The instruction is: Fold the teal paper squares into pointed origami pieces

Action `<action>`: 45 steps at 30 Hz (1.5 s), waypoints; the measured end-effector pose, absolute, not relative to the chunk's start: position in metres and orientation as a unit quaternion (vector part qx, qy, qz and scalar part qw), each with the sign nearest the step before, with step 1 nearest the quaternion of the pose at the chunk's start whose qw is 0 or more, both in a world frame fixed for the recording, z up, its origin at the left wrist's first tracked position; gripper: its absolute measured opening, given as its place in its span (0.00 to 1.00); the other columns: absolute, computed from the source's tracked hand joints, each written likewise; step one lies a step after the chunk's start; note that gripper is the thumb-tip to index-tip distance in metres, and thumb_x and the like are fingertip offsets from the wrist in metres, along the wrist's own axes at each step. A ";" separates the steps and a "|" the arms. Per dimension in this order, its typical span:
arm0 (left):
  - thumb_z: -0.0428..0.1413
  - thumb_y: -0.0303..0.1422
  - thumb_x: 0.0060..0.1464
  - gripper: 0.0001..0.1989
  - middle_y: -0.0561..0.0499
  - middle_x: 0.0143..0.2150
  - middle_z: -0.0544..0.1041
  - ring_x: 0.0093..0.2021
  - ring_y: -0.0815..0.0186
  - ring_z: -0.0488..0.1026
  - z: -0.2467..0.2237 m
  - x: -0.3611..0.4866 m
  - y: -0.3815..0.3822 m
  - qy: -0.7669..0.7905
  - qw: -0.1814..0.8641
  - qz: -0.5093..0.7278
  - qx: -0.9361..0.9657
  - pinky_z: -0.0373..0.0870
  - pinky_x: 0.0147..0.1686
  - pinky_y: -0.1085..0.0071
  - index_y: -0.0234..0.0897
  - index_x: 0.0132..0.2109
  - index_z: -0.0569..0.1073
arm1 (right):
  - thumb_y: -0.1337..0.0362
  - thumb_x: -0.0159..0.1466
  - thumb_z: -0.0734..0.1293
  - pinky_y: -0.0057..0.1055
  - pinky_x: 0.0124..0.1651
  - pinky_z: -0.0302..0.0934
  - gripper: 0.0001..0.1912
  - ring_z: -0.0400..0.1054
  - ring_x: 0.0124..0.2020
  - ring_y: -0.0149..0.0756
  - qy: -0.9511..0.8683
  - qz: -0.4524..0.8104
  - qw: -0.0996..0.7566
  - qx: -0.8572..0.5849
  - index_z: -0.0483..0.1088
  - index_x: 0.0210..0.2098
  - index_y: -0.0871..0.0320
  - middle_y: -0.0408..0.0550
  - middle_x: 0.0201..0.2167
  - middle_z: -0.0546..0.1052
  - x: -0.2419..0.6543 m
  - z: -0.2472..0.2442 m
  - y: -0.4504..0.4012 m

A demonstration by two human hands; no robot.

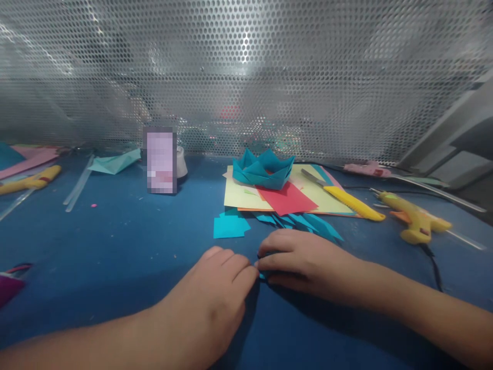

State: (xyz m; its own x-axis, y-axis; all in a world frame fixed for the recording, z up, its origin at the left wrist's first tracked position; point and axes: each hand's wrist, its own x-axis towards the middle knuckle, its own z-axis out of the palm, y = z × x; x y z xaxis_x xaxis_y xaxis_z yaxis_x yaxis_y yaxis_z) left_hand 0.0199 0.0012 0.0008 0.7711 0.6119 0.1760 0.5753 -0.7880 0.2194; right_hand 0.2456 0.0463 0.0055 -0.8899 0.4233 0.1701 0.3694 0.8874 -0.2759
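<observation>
My left hand [221, 290] and my right hand [298, 262] meet low over the blue table, fingertips almost touching. Between them a small piece of blue paper [262, 276] peeks out, mostly covered by my fingers. Both hands have curled fingers closed on it; its shape is hidden. Just beyond lie some blue paper squares [230, 227] and a row of folded blue paper pieces [300, 223]. A folded blue paper crown-like ring [264, 172] sits on a stack of coloured paper [241, 198], beside a red sheet [288, 199].
A yellow utility knife [352, 203] rests across the stack's right side, blade out. Right of it lies a yellow glue gun [418, 218] with its cord. A pink glue gun [367, 168] is behind. Glue sticks [79, 182] and another yellow glue gun [34, 181] lie left. Perforated metal [246, 77] stands behind.
</observation>
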 end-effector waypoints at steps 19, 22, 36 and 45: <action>0.43 0.17 0.53 0.19 0.51 0.53 0.74 0.56 0.61 0.66 0.002 0.006 0.043 0.177 0.182 0.143 0.957 0.60 0.54 0.61 0.37 0.47 0.71 | 0.69 0.68 0.56 0.28 0.36 0.57 0.13 0.65 0.33 0.31 -0.980 0.042 0.141 -0.135 0.71 0.36 0.57 0.45 0.33 0.76 0.254 0.001 0.054; 0.43 0.17 0.53 0.20 0.52 0.53 0.74 0.56 0.61 0.66 0.004 0.005 0.046 0.158 0.170 0.128 0.964 0.59 0.55 0.62 0.38 0.47 0.70 | 0.69 0.67 0.57 0.28 0.35 0.56 0.12 0.66 0.32 0.30 -0.979 0.042 0.152 -0.133 0.71 0.35 0.57 0.44 0.33 0.76 0.256 0.000 0.054; 0.43 0.17 0.51 0.21 0.51 0.56 0.72 0.55 0.62 0.67 0.001 0.001 0.051 0.128 0.141 0.110 0.975 0.55 0.56 0.61 0.38 0.48 0.69 | 0.68 0.67 0.58 0.28 0.37 0.56 0.09 0.66 0.34 0.31 -0.979 0.053 0.140 -0.140 0.70 0.37 0.55 0.44 0.36 0.76 0.258 0.000 0.054; 0.43 0.18 0.53 0.21 0.50 0.57 0.71 0.55 0.62 0.66 0.003 0.002 0.053 0.119 0.135 0.084 0.980 0.52 0.57 0.61 0.39 0.50 0.69 | 0.64 0.69 0.59 0.28 0.39 0.57 0.10 0.67 0.36 0.32 -0.976 0.074 0.132 -0.154 0.72 0.39 0.54 0.45 0.35 0.76 0.258 0.001 0.052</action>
